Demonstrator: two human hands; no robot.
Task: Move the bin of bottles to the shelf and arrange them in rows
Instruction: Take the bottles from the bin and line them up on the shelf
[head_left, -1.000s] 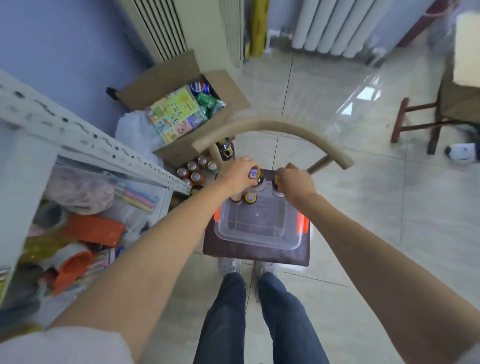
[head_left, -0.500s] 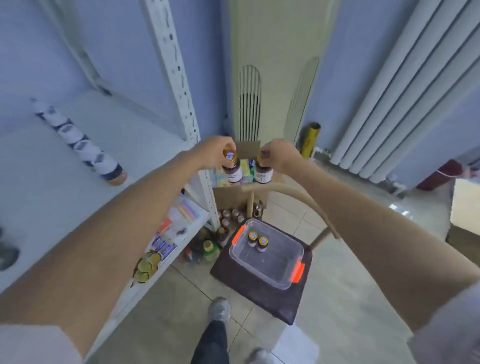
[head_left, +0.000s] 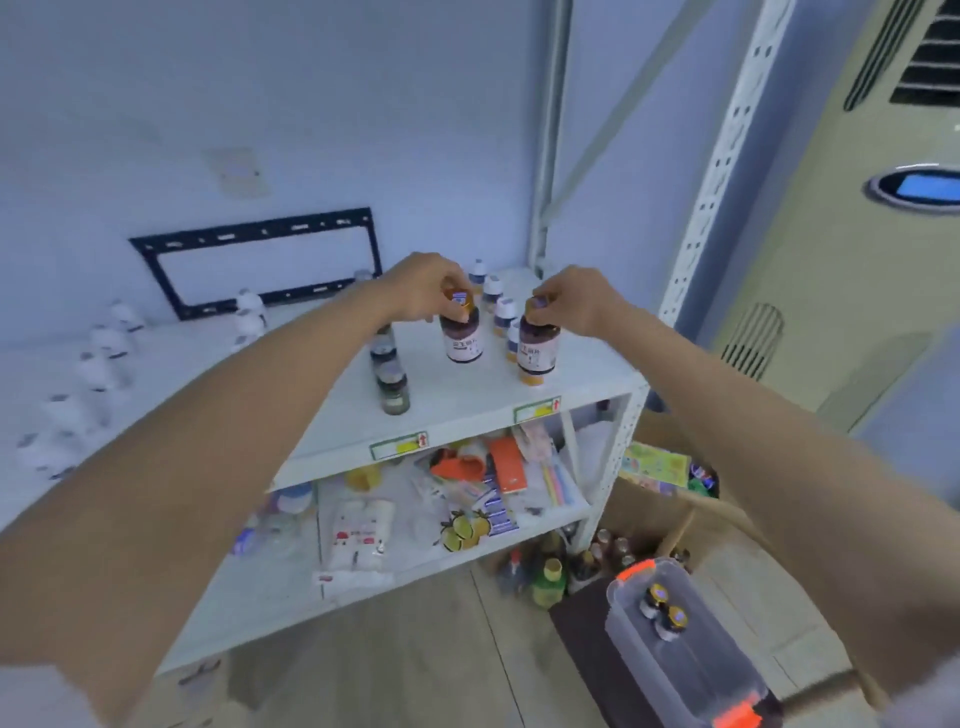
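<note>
My left hand (head_left: 423, 288) grips the cap of a dark brown bottle (head_left: 461, 338) with a white label, held just over the white shelf top (head_left: 457, 400). My right hand (head_left: 574, 301) holds a second brown bottle (head_left: 537, 351) the same way, near the shelf's right front corner. Behind them stand several white-capped bottles (head_left: 501, 312) in a row, and two dark bottles (head_left: 392, 387) stand to the left. The clear bin (head_left: 691, 660) with orange latches sits low at the right on a dark chair seat, with two bottles (head_left: 662, 610) left inside.
White bottles (head_left: 98, 364) line the shelf's left side. The lower shelf (head_left: 561, 509) is cluttered with packets and orange items. Drink bottles (head_left: 545, 577) stand on the floor by the shelf leg. A cardboard box (head_left: 660, 473) and a beige air conditioner (head_left: 852, 249) are at the right.
Both hands lifted a bottle each out of the bin and carried them up and left to the shelf top. The view swung from the bin to the shelf.
</note>
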